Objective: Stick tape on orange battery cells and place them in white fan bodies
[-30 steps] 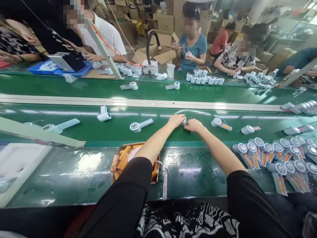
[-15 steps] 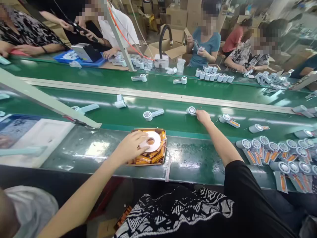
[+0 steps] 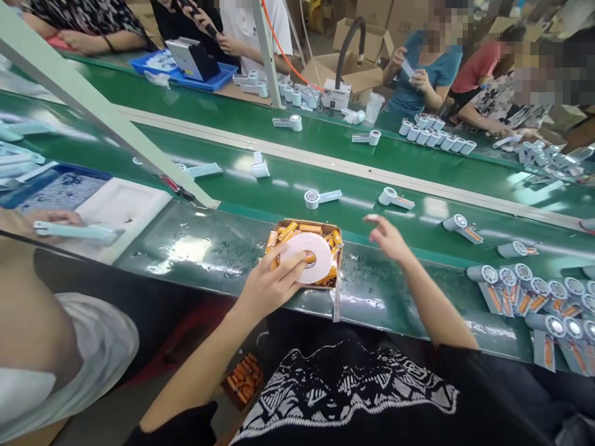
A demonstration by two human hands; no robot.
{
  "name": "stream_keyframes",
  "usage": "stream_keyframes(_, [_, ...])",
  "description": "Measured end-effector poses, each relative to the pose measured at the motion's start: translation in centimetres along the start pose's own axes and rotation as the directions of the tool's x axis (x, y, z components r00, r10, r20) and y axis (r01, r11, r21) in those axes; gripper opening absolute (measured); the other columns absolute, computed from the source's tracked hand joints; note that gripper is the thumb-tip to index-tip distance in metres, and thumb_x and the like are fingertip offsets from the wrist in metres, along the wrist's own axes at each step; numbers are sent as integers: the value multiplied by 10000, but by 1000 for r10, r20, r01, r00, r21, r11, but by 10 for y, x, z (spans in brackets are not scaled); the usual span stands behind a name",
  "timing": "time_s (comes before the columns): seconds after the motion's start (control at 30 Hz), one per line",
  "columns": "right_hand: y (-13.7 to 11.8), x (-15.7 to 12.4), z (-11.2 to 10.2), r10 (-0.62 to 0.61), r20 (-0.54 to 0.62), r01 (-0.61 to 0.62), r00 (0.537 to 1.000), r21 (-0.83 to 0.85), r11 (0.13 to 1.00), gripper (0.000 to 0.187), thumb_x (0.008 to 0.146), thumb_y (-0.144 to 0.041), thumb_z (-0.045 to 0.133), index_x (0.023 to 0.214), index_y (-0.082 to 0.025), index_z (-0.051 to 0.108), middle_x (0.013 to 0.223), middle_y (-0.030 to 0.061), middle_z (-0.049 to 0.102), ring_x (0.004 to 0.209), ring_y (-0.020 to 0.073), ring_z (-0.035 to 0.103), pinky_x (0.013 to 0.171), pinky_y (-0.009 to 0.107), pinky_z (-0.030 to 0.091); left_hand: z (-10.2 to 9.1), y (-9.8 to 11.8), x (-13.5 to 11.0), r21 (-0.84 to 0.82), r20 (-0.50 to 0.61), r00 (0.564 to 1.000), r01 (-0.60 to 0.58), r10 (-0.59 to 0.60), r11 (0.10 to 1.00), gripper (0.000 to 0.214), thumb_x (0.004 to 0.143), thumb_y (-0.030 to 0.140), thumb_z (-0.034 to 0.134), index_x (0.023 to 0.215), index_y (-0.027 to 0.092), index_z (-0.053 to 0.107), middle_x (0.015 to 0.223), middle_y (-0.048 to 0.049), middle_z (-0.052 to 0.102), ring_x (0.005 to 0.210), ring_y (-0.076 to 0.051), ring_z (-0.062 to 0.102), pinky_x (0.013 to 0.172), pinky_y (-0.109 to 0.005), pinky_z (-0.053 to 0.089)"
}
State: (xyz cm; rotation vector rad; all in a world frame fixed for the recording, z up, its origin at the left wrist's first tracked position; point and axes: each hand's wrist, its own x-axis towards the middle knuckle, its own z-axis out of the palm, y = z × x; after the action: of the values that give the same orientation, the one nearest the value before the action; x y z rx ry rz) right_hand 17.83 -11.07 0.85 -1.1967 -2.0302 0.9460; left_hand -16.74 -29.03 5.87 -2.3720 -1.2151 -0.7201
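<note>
My left hand [image 3: 274, 279] grips a flat white roll of tape [image 3: 320, 257], with fingers at its centre hole. Beneath the roll sits a small cardboard box [image 3: 341, 260] full of orange cylindrical batteries [image 3: 288, 230]. My right hand [image 3: 388, 238] hovers at the near edge of the green belt, holding nothing visible, its fingers partly spread. Just beyond it on the belt lies a white handheld fan body [image 3: 388, 197] with an orange strip in its handle. Further left is another fan body [image 3: 313, 198], where no orange shows in the handle.
Many fan bodies with orange in their handles [image 3: 539, 286] stand grouped at right. A slanted metal post [image 3: 116, 121] crosses the left side. Beside it, a co-worker's hand [image 3: 58, 217] holds a pale handle part near a white tray [image 3: 144, 198]. Several people work across the belt.
My right hand has let go of the fan body and drawn back towards me; orange now shows in that fan's handle. My left hand still holds the tape roll. The view has shifted left.
</note>
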Motion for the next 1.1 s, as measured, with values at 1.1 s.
stream_keyframes(1.1, [-126,-61,75,10,85,-27,996,202,979,301,944,-515,790,1059,-246,859,932,14,835,892,247,765,821,338,616,14,24,-30,7,-190,946,267,-261,964,547,921,127,790,1431,312,719,1072,-56,795,1156,-286,570,1046,-442,524])
